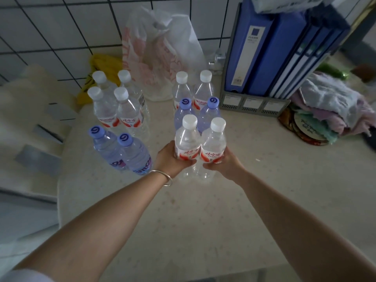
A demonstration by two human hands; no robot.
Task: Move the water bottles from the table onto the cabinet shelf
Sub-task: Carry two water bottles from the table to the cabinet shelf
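Observation:
Several water bottles stand upright on the pale speckled table (183,220). My left hand (168,157) is wrapped around a white-capped, red-labelled bottle (187,139). My right hand (225,161) grips its twin (214,141) right beside it; the two bottles touch. Directly behind them stand two purple-capped bottles (209,112) and two more white-capped ones (203,88). To the left is a cluster of several white-capped bottles (114,104), with two purple-capped bottles (124,151) in front of it. No cabinet shelf is in view.
A white plastic bag (162,51) and a yellow bag (97,64) lean on the tiled wall. A grey rack of blue binders (274,47) stands at the back right, with crumpled cloths (329,106) beside it. A cream chair back (30,110) sits left of the table.

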